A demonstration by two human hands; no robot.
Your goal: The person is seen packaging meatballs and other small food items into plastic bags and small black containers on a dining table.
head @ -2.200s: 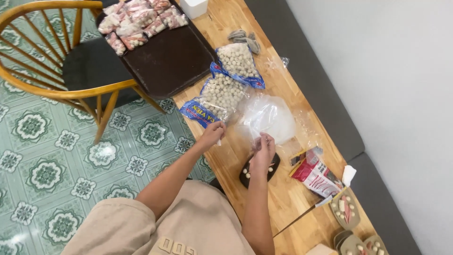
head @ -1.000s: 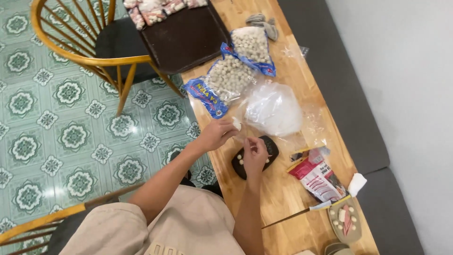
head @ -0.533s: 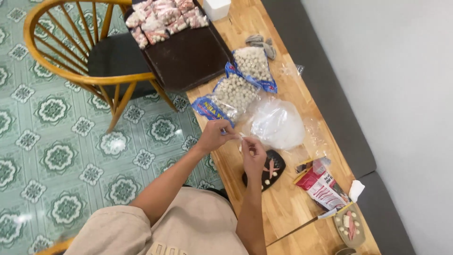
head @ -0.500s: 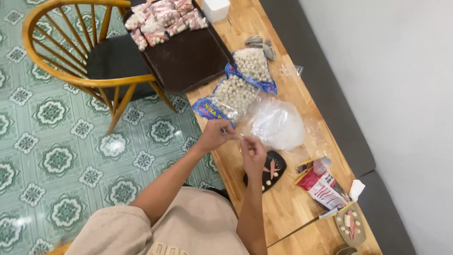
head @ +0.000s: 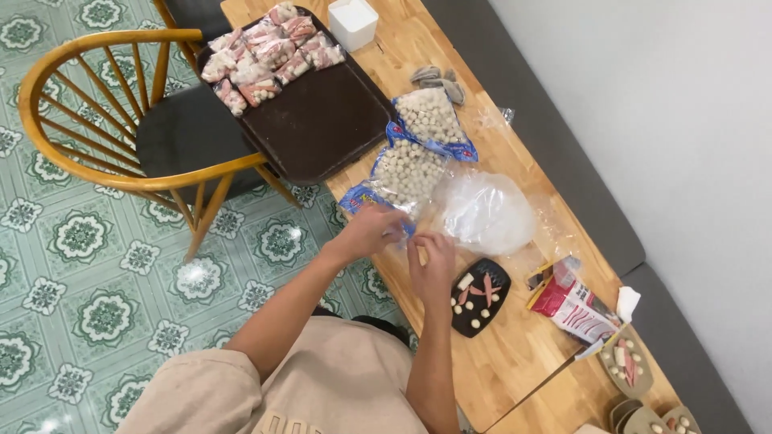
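Note:
My left hand [head: 371, 231] and my right hand [head: 433, 261] meet just above the wooden table [head: 515, 366], fingertips pinched on a small clear plastic bag [head: 408, 235] that is hard to make out. Right of my right hand lies a small black tray [head: 480, 297] with white balls and pink sticks. Just beyond my left hand lies a blue-edged bag of pale balls [head: 408, 170], with a second one [head: 432, 117] behind it. A heap of clear plastic bags [head: 487, 213] sits beyond the black tray.
A dark brown tray [head: 322, 124] carries several filled small packs [head: 265, 48] at its far end. Beside it stand a white box [head: 354, 22] and grey pieces [head: 438, 76]. A red packet [head: 575, 305] and small filled trays [head: 623, 362] lie right. A wooden chair [head: 121, 120] stands left.
My right hand has left the black tray and come up to meet my left hand. The two hands now pinch the small bag between them. The view has shifted slightly.

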